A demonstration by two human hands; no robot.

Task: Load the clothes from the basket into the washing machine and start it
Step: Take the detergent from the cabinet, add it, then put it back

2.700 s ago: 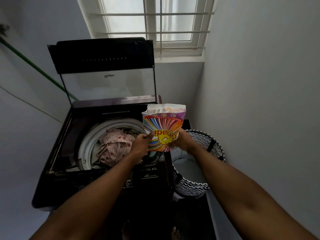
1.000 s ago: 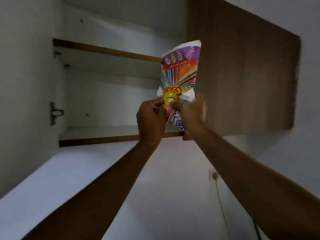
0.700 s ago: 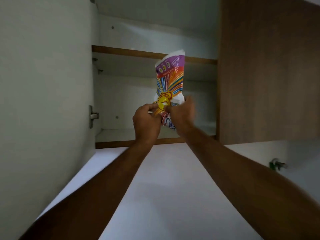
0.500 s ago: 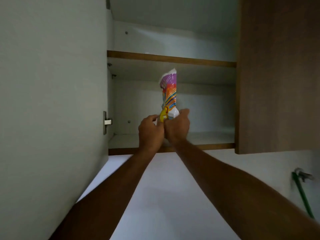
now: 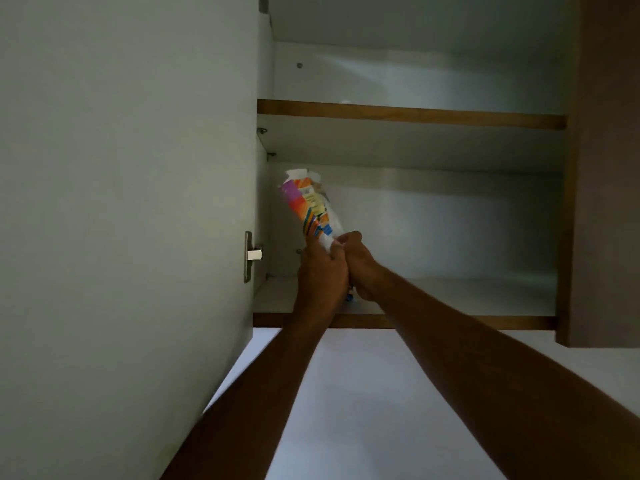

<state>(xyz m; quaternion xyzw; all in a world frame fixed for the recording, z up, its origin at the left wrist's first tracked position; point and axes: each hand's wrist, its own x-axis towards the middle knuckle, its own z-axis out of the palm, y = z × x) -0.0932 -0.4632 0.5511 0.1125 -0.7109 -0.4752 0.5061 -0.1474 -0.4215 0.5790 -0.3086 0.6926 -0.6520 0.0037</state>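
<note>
I look up into an open wall cupboard. A colourful detergent packet (image 5: 311,206) stands tilted to the left over the lower shelf (image 5: 450,296), near the cupboard's left inner wall. My left hand (image 5: 320,271) and my right hand (image 5: 360,265) both grip the packet's lower part, side by side, arms stretched upward. The washing machine, the clothes and the basket are out of view.
The cupboard's white left door (image 5: 121,220) stands open, with a metal hinge (image 5: 251,256) at its edge. A brown door (image 5: 606,168) hangs open on the right. An upper shelf (image 5: 408,114) spans the cupboard. A white wall runs below.
Both hands carried the packet from over the washing machine up into the cupboard. In the last second it moved deeper, to the left side of the lower shelf, and tilted left.
</note>
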